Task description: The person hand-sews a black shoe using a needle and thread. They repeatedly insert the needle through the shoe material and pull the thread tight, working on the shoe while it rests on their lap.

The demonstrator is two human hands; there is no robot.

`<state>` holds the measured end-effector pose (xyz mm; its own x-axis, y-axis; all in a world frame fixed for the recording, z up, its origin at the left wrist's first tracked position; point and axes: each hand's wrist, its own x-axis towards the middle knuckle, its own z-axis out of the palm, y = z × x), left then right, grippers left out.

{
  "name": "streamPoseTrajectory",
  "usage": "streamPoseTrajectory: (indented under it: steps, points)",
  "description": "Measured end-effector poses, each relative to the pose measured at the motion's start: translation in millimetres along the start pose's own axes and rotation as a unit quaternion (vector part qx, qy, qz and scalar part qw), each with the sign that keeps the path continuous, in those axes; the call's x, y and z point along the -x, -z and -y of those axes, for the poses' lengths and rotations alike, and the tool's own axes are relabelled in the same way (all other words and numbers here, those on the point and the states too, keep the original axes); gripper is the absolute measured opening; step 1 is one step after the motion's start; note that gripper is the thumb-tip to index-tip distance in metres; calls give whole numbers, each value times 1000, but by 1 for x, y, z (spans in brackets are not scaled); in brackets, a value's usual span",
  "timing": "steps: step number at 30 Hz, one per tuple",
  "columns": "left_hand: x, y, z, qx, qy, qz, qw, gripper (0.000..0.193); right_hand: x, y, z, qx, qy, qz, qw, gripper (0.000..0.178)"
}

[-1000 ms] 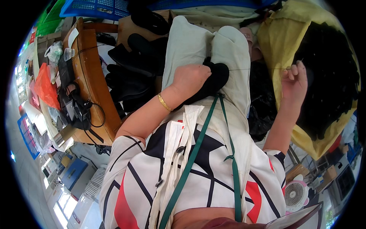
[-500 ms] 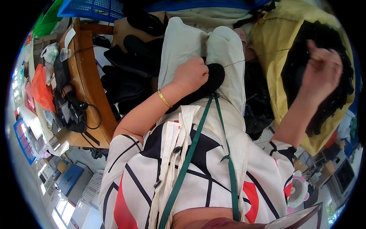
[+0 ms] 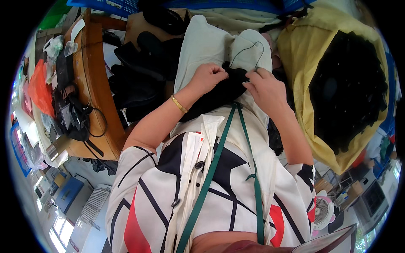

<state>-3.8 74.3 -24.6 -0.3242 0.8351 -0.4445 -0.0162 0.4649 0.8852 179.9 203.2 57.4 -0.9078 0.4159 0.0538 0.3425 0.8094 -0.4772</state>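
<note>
A black shoe-like piece of soft dark material (image 3: 223,92) lies across my lap on the white apron (image 3: 194,42). My left hand (image 3: 208,78) is closed in a pinch at its upper edge. On the other side my right hand (image 3: 266,90) is closed too, thumb and finger together close to the piece's right end. A dark thread (image 3: 263,51) rises from the piece in a loose loop and runs down to the right fingers. Whether a needle is between those fingers is too small to make out.
Several black shoes or boots (image 3: 137,86) are piled to the left, beside a wooden table (image 3: 95,76). At the right stands a yellow sack (image 3: 301,80) with many black pieces (image 3: 350,92) inside. Blue plastic baskets (image 3: 105,5) line the far edge.
My right hand has come from over the yellow sack back to the black piece. The thread, earlier stretched out to the right, now hangs in a loop. My left hand stays at the piece.
</note>
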Motion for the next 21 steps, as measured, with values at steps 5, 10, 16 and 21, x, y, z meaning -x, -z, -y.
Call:
streamPoseTrajectory:
  steps: [5, 10, 16, 21]
  points:
    - [0, -2, 2, 80, 30, 4, 996, 14, 13, -10, 18, -27, -142, 227, 963, 39]
    - [2, -4, -6, 87, 52, 1, 995, 14, 25, -41, 12, -114, -150, 313, 931, 34]
    - [6, -2, -6, 111, 59, -13, 992, 15, 36, 8, 6, -181, -200, 286, 919, 19]
    - [4, -5, -1, 121, 64, -17, 990, 14, 15, 20, 27, -159, -169, 149, 961, 24]
